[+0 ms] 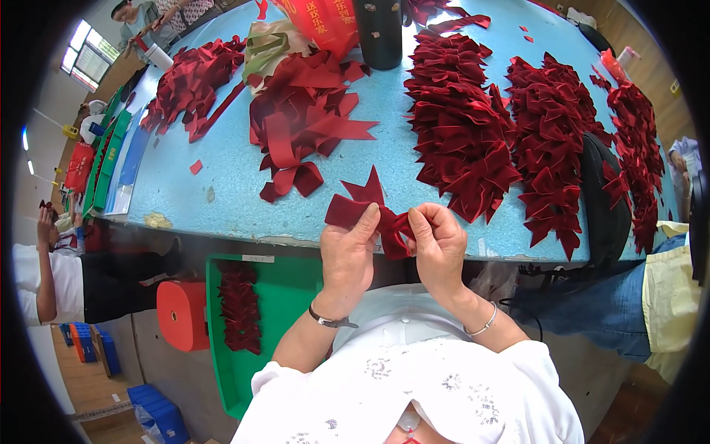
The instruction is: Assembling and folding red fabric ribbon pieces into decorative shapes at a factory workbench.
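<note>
Between my two hands, just over the near edge of the table, is a dark red velvet bow [393, 235] with its loops and pointed tails spread. My left hand [350, 250] pinches its left side between thumb and fingers. On the other side, my right hand [438, 242] grips the right loop with thumb and forefinger. Part of the bow is hidden behind my fingers. Beyond it lies a loose heap of red ribbon strips [285, 148]. Finished-looking bows stand packed in a long row [462, 126] ahead to the right.
More bow rows [547, 140] fill the table's [222, 177] right side, beside a black bag [605, 200]. A dark cylindrical bottle [379, 33] and a red bag [325, 22] stand at the back. Below left are a green crate [285, 296] holding bows and a red roll [183, 315]. Other people sit around.
</note>
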A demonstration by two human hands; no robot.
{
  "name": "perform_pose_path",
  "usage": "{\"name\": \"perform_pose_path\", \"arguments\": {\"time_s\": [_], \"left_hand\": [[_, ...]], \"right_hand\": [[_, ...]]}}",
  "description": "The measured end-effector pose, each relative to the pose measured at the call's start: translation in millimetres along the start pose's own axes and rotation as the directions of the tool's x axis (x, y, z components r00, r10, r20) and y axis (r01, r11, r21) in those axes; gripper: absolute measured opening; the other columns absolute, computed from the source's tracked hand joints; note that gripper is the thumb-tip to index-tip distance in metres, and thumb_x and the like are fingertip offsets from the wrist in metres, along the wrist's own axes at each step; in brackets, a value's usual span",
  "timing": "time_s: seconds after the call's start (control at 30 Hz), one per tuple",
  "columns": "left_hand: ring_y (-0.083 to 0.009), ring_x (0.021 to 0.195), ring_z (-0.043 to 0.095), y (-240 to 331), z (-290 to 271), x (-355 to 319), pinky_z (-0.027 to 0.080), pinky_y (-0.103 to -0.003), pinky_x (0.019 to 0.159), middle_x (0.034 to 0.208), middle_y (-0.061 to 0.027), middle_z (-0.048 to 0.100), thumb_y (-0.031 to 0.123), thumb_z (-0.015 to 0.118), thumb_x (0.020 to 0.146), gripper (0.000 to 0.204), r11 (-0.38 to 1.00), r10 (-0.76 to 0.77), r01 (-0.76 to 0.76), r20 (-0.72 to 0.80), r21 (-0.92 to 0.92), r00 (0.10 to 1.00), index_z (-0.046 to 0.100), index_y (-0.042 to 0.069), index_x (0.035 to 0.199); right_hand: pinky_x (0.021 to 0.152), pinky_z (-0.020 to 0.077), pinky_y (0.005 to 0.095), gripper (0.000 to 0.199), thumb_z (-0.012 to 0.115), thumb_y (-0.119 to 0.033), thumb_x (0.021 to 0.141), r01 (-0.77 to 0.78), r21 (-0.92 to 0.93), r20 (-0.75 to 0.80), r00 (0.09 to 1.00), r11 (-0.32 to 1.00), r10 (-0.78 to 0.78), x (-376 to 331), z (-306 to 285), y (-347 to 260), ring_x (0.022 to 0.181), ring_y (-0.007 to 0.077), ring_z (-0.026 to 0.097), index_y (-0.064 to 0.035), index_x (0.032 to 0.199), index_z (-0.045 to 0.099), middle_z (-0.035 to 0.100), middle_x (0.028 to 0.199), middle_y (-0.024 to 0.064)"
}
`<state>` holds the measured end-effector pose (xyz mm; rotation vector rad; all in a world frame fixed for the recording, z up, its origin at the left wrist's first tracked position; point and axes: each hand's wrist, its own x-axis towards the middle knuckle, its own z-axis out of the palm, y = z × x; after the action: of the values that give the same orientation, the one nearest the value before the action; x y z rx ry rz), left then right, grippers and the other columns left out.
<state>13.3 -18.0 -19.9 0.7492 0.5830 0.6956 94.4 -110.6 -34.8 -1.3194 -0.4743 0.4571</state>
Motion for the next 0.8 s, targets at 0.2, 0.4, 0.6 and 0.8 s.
{"name": "perform_pose_path", "arguments": {"time_s": [0.2, 0.4, 0.6, 0.8], "left_hand": [[-0.011, 0.077, 0.058, 0, -8, 0, 0.045, -0.026, 0.068, 0.086, -0.0028, 0.064, 0.009, 0.068, 0.084, 0.01, 1.0, 0.02, -0.021, -0.059, -0.008, 0.998, 0.062, 0.003, 0.09], [-0.0107, 0.077, 0.058, 9, -8, 8, 0.045, -0.026, 0.069, 0.084, -0.0026, 0.063, 0.01, 0.066, 0.085, 0.008, 1.0, -0.02, 0.018, -0.083, -0.025, 0.996, 0.061, 0.004, 0.088], [-0.0095, 0.079, 0.058, 30, -11, 2, 0.047, -0.026, 0.072, 0.089, -0.0028, 0.064, 0.02, 0.061, 0.09, 0.017, 0.975, -0.073, 0.092, -0.099, 0.2, 0.992, 0.063, 0.004, 0.094], [-0.0111, 0.083, 0.061, 22, -7, -10, 0.048, -0.026, 0.076, 0.095, -0.0034, 0.066, 0.013, 0.061, 0.088, 0.021, 0.98, -0.152, 0.119, 0.22, 0.159, 0.964, 0.063, 0.001, 0.105]], "right_hand": [[0.047, 0.0409, 0.0176, 0.017, 0.057, -0.017, 0.093, -0.125, -0.066, 0.117, 0.984, 0.99, 0.132, 4, -6, -4, 0.057, 0.0032, 0.05, -0.0014, 0.088, 0.059, 0.056, 0.07, -0.0017], [0.057, 0.0467, 0.0196, 0.022, 0.057, -0.022, 0.093, -0.118, 0.008, 0.161, 0.98, 0.993, 0.115, 16, -15, 0, 0.067, 0.0051, 0.055, -0.0006, 0.091, 0.059, 0.062, 0.079, 0.0018], [0.072, 0.0489, 0.0231, 0.018, 0.057, -0.017, 0.092, -0.046, 0.082, 0.27, 0.963, 0.996, 0.023, 22, -15, -21, 0.079, 0.0095, 0.06, -0.0001, 0.096, 0.059, 0.064, 0.084, 0.005], [0.066, 0.0496, 0.0208, 0.013, 0.06, -0.01, 0.088, -0.17, 0.075, 0.256, 0.956, 0.983, 0.145, 19, -17, -13, 0.074, 0.0093, 0.061, 0.0026, 0.091, 0.058, 0.063, 0.08, 0.0053]]}}
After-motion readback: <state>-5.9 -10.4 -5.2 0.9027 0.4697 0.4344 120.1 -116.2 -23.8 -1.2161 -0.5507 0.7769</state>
